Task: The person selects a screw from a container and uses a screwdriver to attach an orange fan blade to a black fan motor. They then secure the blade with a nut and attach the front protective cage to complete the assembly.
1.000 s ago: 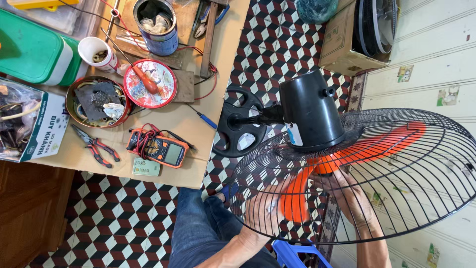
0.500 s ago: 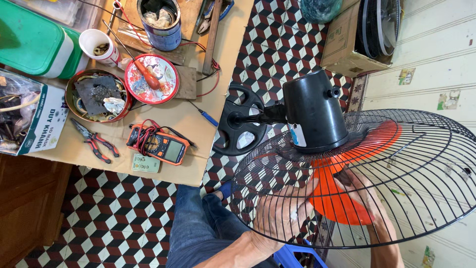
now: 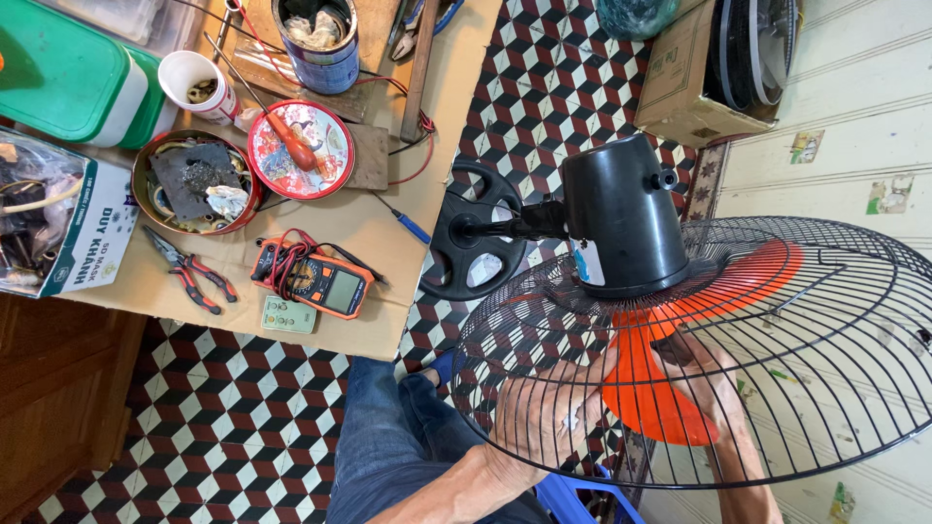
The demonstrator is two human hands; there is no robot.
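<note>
1. Since a second ago the orange blade [image 3: 652,383] has swung round behind the wire guard [image 3: 777,388]: one lobe now hangs low between the two hands, where earlier it lay more to the left, and the fan's black motor housing [image 3: 621,218] sits a little higher in view.
2. Both hands are behind the guard. The left hand [image 3: 544,412] lies spread against the wires with its fingers open, closed on nothing that I can see. The right hand [image 3: 704,378] is at the edge of the orange blade; whether its grip is shut on the blade or only touching it I cannot tell through the mesh.
3. Judging by this, the blade is being turned or seated on its shaft. The next move would call for steadying the guard with one hand while the other works at the hub.
4. The hub itself is hidden by the motor housing, the guard's right side runs out of frame, and the wires blur the fingertips.
5. On the counter [image 3: 388,320] to the left lie a multimeter [image 3: 325,281] and red-handled pliers [image 3: 189,272], untouched.
</note>
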